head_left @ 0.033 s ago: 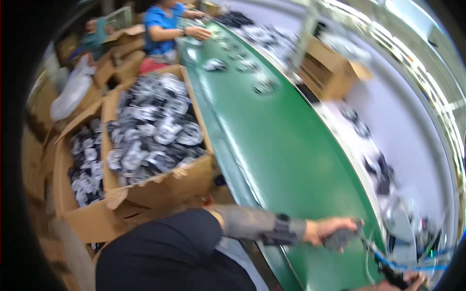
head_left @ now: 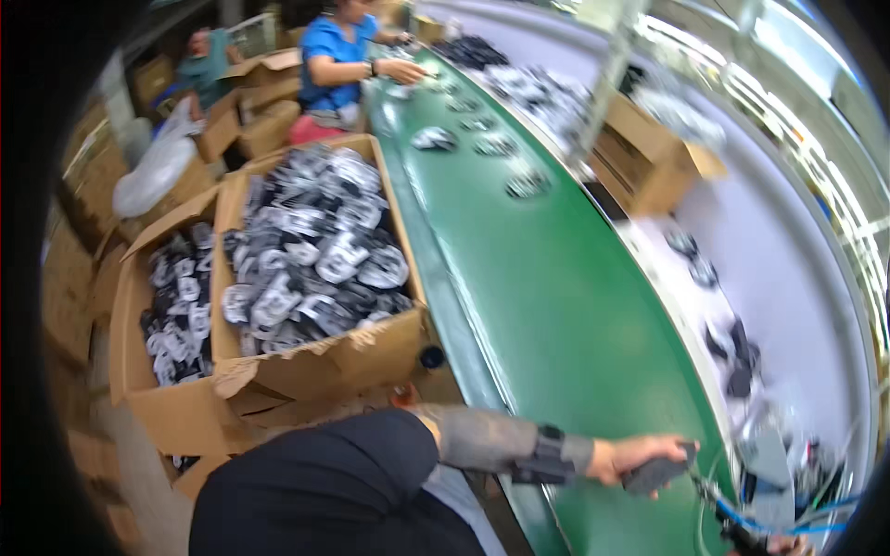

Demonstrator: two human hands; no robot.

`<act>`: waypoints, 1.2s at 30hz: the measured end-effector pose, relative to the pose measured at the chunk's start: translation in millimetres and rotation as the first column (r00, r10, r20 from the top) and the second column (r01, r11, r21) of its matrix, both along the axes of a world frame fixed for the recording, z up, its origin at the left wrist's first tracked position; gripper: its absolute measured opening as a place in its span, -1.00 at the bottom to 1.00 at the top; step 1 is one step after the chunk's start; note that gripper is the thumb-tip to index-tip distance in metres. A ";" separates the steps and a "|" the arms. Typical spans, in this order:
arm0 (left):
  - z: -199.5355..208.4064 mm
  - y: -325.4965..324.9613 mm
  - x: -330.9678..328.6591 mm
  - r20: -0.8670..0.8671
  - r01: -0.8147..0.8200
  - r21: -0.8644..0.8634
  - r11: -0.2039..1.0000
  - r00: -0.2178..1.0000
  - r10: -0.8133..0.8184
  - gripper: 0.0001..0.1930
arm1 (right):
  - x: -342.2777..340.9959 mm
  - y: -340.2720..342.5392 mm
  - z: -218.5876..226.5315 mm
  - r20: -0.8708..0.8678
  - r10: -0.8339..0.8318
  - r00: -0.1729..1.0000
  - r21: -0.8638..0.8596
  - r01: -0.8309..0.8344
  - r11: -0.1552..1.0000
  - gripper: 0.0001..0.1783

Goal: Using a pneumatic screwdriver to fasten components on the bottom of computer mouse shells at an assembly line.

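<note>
Left hand [head_left: 640, 454] is closed on a flat, dark grey piece [head_left: 654, 473] with a matte look and rounded edges, thumb and fingers pinching it from either side. That piece is up over the near end of the green belt [head_left: 575, 278], which is smooth and pretty glossy, with pale streaks of glare along its left edge. Right next to it is the thin metal tip of a black tool [head_left: 739, 532], can't tell if they're touching. Right hand [head_left: 788, 546] is by the tool's back end, but it's blurry and chopped off by the lower edge, so I can't tell how far its fingers are closed. Bright blue hose [head_left: 825, 528] nearby, too.

Farther up the belt: roundish black-and-white pieces [head_left: 527, 184], plus a person in a blue shirt [head_left: 326, 51] reaching over. On the left, a cardboard box [head_left: 343, 357] with a ragged, torn front edge is heaped with similar-looking stuff.
</note>
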State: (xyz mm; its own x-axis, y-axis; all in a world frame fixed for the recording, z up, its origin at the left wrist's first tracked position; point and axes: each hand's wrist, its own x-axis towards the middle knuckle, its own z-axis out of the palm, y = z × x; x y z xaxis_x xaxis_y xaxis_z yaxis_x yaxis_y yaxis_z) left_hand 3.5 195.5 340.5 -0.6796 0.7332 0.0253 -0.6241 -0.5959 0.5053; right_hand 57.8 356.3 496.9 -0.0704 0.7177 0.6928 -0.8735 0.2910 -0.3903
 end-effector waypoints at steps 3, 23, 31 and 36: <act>-9.6 1.9 -9.0 0.096 -0.152 -0.223 0.963 0.980 0.177 -0.41 | 9.1 -6.0 8.7 0.039 0.123 0.992 0.009 -0.123 0.992 -0.85; -9.0 0.9 -8.0 0.092 0.071 0.055 0.996 0.993 -0.075 -0.53 | 14.5 -15.1 15.8 0.078 0.175 0.981 0.020 -0.177 0.984 -0.69; -1.4 -4.0 -1.4 0.087 0.052 0.040 0.998 0.995 -0.055 -0.51 | 19.4 -21.3 13.3 0.069 0.246 0.967 0.029 -0.248 0.968 -0.73; -3.2 -3.9 -9.5 0.035 0.074 0.047 0.996 0.997 -0.076 -0.46 | 21.1 -20.2 10.3 0.084 0.285 0.955 0.076 -0.291 0.954 -0.73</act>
